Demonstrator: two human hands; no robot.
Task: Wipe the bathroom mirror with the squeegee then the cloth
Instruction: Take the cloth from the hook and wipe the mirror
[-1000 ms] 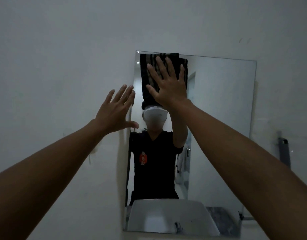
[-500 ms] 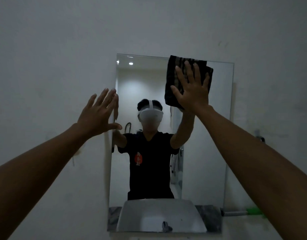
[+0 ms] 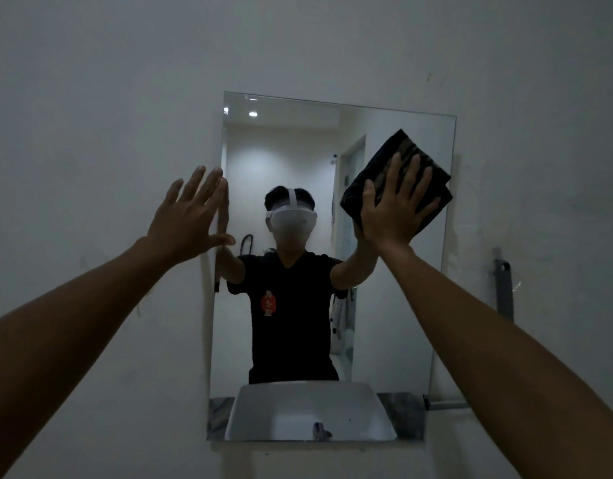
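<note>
A frameless rectangular mirror (image 3: 394,323) hangs on the white wall. My right hand (image 3: 396,209) lies flat, fingers spread, pressing a dark folded cloth (image 3: 400,152) against the glass near the mirror's upper right edge. My left hand (image 3: 189,216) is open with fingers apart, palm resting at the mirror's left edge, partly on the wall. The squeegee is not clearly identifiable in this view.
The mirror reflects a person in a black shirt and a white basin (image 3: 308,413). A grey bracket (image 3: 503,288) is fixed to the wall at the right. A metal bar (image 3: 446,405) sticks out by the mirror's lower right corner.
My right hand has slid the cloth from the mirror's top left across to the right side and lower, tilting it. The left hand stays at the left edge.
</note>
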